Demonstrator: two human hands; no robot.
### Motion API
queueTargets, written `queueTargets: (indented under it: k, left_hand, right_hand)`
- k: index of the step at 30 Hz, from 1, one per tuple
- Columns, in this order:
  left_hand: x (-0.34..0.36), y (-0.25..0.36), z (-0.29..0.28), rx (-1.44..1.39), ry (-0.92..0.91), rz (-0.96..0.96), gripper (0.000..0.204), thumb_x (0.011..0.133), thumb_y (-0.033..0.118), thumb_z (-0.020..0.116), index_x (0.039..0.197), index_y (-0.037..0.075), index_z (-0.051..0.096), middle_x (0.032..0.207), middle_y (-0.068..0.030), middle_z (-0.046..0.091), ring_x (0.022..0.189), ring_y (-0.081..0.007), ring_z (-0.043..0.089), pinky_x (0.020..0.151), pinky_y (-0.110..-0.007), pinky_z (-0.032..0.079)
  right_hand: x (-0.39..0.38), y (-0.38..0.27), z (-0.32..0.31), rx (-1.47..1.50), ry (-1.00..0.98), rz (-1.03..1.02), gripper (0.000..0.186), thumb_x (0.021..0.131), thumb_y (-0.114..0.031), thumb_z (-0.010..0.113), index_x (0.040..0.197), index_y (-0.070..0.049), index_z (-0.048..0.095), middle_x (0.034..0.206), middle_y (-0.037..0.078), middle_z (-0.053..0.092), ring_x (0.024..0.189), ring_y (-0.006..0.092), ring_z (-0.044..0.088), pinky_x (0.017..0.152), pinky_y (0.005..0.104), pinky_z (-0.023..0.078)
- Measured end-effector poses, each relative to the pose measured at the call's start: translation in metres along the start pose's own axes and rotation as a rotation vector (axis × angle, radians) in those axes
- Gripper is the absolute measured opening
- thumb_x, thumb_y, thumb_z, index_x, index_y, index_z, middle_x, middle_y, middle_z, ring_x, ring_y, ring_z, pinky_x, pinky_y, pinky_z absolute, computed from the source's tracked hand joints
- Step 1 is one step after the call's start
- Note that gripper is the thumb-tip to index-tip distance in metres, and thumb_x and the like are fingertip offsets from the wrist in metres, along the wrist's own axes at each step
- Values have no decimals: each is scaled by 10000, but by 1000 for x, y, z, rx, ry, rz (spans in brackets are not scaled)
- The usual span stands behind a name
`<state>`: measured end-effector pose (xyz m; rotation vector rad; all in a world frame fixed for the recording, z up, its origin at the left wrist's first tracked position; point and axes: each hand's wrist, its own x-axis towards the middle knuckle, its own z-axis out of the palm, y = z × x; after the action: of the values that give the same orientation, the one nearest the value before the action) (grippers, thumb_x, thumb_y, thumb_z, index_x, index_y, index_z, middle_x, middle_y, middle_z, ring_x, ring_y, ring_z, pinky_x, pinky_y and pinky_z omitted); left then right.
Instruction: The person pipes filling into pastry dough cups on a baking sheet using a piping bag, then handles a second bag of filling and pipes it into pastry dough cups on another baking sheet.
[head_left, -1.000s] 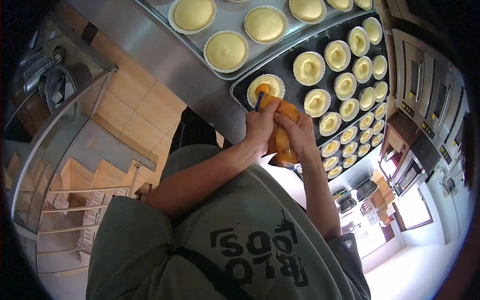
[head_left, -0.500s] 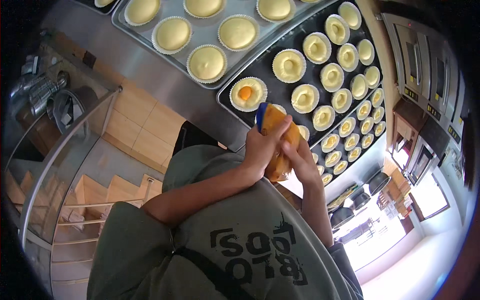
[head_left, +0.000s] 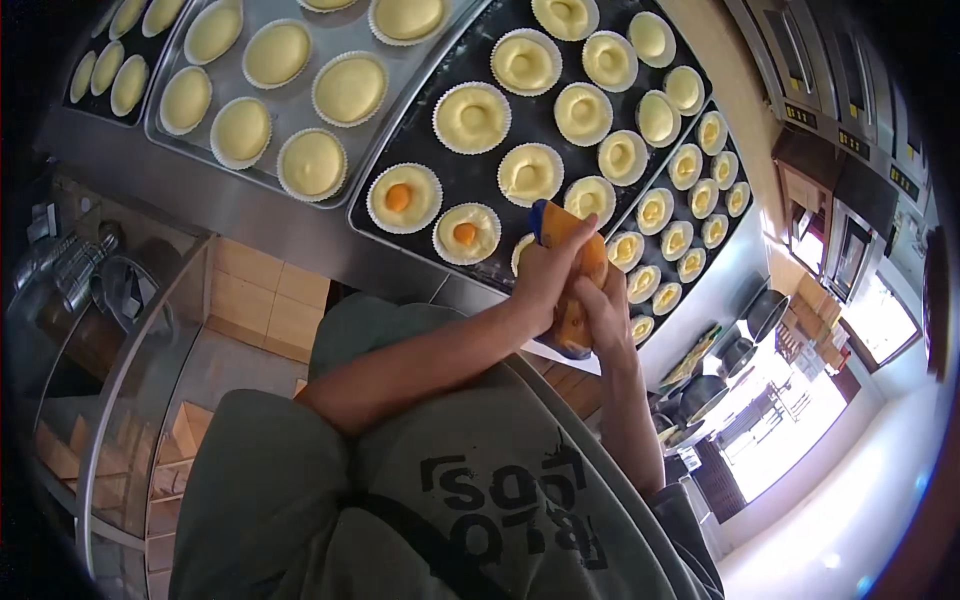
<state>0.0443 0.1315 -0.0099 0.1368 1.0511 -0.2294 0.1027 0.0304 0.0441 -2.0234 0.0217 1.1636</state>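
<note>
Between both hands is a soft pouch of orange filling with blue at its ends. My left hand wraps its near-left side, thumb laid along it. My right hand grips the lower right side. The pouch's upper end is over the front edge of a dark baking tray, partly covering a paper cup of batter. To the left, one dimpled batter cup has an orange dollop. Beside it, another cup holds a second dollop. Several other dimpled cups fill this tray, without orange.
A grey tray of smooth domed batter cups adjoins on the left, with another dark tray beyond. On the right, a dark tray holds cups with yellow filling. Ovens stand far right; a metal railing curves at left.
A second batter cup now has an orange dollop; before, only one showed. The pouch and both hands have moved right along the tray's front edge. My view has shifted.
</note>
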Motion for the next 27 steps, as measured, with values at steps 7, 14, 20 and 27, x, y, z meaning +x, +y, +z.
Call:
queueTargets:
  k: [7, 14, 20, 27]
  left_hand:
    - [53, 4, -5, -294, -69, -55, 436, 894, 402, 787, 1061, 27, 640, 955, -57, 673, 820, -147, 678, 745, -314, 560]
    - [68, 4, -4, -313, -20, -45, 421, 923, 372, 754, 1100, 9, 634, 979, -78, 679, 855, -178, 700, 782, -334, 581]
    - [76, 11, -5, -321, 11, -61, 407, 936, 348, 734, 1119, -1, 629, 988, -89, 679, 859, -191, 704, 772, -347, 587]
    - [71, 17, -2, -304, 60, -63, 365, 945, 311, 711, 1111, -3, 628, 976, -93, 678, 850, -200, 708, 745, -338, 589]
  right_hand:
    - [54, 3, 2, 113, -48, 187, 464, 932, -364, 707, 1136, 48, 640, 948, 66, 673, 832, 133, 640, 731, 270, 515]
    - [82, 24, -10, 209, -74, 203, 373, 949, -324, 713, 1046, 35, 685, 881, 54, 686, 737, 122, 646, 648, 250, 503]
    - [89, 22, -5, 240, -44, 243, 326, 934, -265, 709, 1033, 45, 690, 894, 72, 691, 746, 137, 656, 648, 269, 513]
    - [88, 17, -1, 313, -16, 270, 318, 933, -250, 690, 1057, 43, 680, 894, 82, 686, 743, 151, 656, 668, 283, 522]
